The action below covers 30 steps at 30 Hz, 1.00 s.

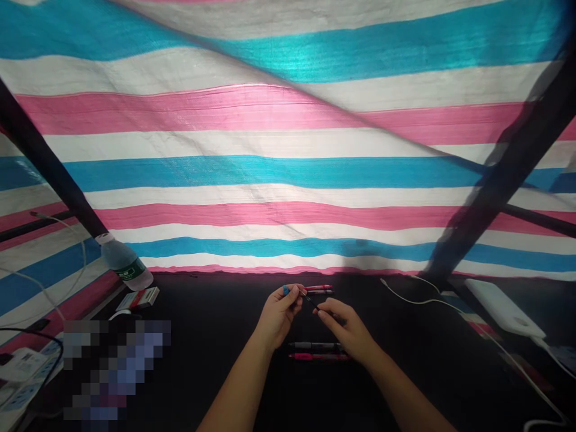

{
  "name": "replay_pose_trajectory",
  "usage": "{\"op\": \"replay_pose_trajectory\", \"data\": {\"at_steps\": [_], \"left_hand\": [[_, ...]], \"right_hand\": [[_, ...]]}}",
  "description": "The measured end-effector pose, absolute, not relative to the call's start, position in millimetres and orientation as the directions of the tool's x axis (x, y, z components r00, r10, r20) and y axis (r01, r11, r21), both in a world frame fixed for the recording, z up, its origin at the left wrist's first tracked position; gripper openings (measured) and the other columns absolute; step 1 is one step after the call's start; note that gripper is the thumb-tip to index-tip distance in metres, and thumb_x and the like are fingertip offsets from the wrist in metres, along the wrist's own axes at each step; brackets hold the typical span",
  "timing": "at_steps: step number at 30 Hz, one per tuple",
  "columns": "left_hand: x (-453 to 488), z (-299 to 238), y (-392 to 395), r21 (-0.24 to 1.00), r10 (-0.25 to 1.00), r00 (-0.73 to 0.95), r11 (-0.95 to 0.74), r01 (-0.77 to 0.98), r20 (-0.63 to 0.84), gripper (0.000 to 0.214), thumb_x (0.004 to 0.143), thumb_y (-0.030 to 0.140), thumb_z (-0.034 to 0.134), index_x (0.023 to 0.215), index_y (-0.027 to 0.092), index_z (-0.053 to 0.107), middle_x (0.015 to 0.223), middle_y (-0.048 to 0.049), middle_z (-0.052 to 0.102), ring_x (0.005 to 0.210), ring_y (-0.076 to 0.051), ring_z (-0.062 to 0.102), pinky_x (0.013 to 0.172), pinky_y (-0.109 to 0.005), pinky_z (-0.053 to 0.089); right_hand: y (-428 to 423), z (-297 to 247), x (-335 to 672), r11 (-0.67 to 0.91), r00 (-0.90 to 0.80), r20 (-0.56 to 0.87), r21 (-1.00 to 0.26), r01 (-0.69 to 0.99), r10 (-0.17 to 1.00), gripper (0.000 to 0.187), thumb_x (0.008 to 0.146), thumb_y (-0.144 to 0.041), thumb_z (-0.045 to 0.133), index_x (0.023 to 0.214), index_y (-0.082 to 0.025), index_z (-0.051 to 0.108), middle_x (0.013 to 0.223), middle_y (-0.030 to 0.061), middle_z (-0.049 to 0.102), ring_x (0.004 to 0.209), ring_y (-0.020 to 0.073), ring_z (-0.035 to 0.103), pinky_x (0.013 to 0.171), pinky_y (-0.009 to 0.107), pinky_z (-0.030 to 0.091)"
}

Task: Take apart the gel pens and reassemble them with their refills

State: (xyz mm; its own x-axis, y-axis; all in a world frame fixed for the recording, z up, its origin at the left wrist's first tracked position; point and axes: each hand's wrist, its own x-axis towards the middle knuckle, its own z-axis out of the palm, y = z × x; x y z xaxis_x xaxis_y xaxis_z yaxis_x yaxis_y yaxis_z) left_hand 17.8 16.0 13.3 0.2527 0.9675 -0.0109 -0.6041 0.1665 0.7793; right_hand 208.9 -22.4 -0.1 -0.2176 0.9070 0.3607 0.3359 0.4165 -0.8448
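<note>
My left hand (pixel 279 317) is closed in a pinch at the upper end of a thin dark pen-like piece (pixel 311 302). A small blue item (pixel 286 290) shows at its fingers; I cannot tell whether it belongs to the same piece. The lower end of the thin piece is pinched between the thumb and fingers of my right hand (pixel 344 323). Just beyond the hands, red pens (pixel 320 289) lie on the black table (pixel 202 354). Nearer to me lie a dark pen (pixel 310 345) and a red pen (pixel 310 357), their right ends close to or behind my right hand.
On the left stand a plastic bottle (pixel 123 261), a small box (pixel 140 298) and a power strip (pixel 27 390); a blurred-out patch covers part of that side. A white power bank (pixel 504 309) and cables lie right. Striped sheeting (pixel 279 174) hangs behind the table.
</note>
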Motion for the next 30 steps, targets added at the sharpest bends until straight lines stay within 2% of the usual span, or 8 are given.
{"op": "replay_pose_trajectory", "data": {"at_steps": [5,10,13,17,21,26,30], "left_hand": [[19.1,13.7,15.1,0.798,0.966,0.259,0.151,-0.583,0.007,0.029,0.077,0.035,0.087,0.092,0.011,0.079,0.086,-0.0062,0.063,0.067,-0.008,0.046,0.057,-0.02,0.035],[20.4,11.8,13.2,0.852,0.959,0.285,0.148,-0.502,0.001,0.031,0.077,0.036,0.087,0.092,0.01,0.079,0.069,0.0,0.053,0.061,-0.007,0.04,0.058,-0.023,0.03],[20.7,12.2,12.3,0.857,0.955,0.298,0.153,-0.492,0.001,0.034,0.077,0.036,0.087,0.097,0.01,0.079,0.066,0.0026,0.048,0.059,-0.007,0.037,0.057,-0.023,0.028],[18.9,17.1,13.9,0.764,0.948,0.312,0.242,-0.598,-0.056,0.041,0.081,0.037,0.083,0.112,0.012,0.076,0.073,0.0022,0.048,0.058,-0.006,0.033,0.053,-0.021,0.027],[17.1,18.7,16.9,0.643,0.926,0.346,0.359,-0.676,-0.154,0.036,0.079,0.031,0.081,0.106,0.009,0.076,0.081,-0.0023,0.054,0.063,-0.008,0.045,0.054,-0.021,0.035],[19.0,11.3,18.5,0.733,0.966,0.242,0.23,-0.64,-0.093,0.037,0.074,0.022,0.088,0.107,0.012,0.076,0.086,-0.004,0.062,0.072,-0.01,0.054,0.064,-0.021,0.043],[18.6,8.3,21.2,0.761,0.992,0.125,0.097,-0.642,-0.021,0.028,0.071,0.023,0.091,0.093,0.015,0.076,0.082,-0.0027,0.065,0.071,-0.01,0.055,0.064,-0.02,0.044]], "right_hand": [[-22.6,-0.4,207.4,0.41,-0.216,0.354,-0.848,0.335,0.91,0.029,0.101,-0.043,0.055,0.095,-0.023,0.076,0.081,0.0023,0.062,0.073,0.0188,0.057,0.064,0.029,0.04],[-21.5,-1.8,206.1,0.4,-0.229,0.338,-0.854,0.332,0.913,0.028,0.1,-0.043,0.057,0.097,-0.023,0.075,0.082,0.0024,0.063,0.074,0.0188,0.058,0.064,0.029,0.041],[-20.9,-0.7,205.6,0.38,-0.224,0.32,-0.868,0.32,0.921,0.031,0.1,-0.046,0.056,0.098,-0.022,0.076,0.084,0.0031,0.064,0.078,0.0196,0.059,0.066,0.029,0.042],[-20.5,1.5,204.4,0.336,-0.164,0.303,-0.91,0.242,0.939,0.037,0.098,-0.052,0.057,0.099,-0.021,0.076,0.087,0.0042,0.065,0.081,0.0208,0.059,0.069,0.03,0.044],[-18.3,-1.1,204.3,0.248,-0.087,0.24,-0.963,0.103,0.967,0.043,0.095,-0.06,0.058,0.102,-0.021,0.075,0.077,0.0019,0.057,0.067,0.0168,0.051,0.056,0.027,0.038],[-16.5,-3.3,205.9,0.2,-0.056,0.198,-0.98,0.02,0.979,0.046,0.091,-0.064,0.062,0.104,-0.021,0.074,0.071,-0.001,0.047,0.06,0.0138,0.043,0.05,0.025,0.03],[-18.2,-1.2,206.7,0.242,-0.051,0.24,-0.969,0.048,0.969,0.043,0.093,-0.06,0.062,0.102,-0.02,0.075,0.072,0.0002,0.051,0.06,0.0141,0.044,0.05,0.025,0.032]]}}
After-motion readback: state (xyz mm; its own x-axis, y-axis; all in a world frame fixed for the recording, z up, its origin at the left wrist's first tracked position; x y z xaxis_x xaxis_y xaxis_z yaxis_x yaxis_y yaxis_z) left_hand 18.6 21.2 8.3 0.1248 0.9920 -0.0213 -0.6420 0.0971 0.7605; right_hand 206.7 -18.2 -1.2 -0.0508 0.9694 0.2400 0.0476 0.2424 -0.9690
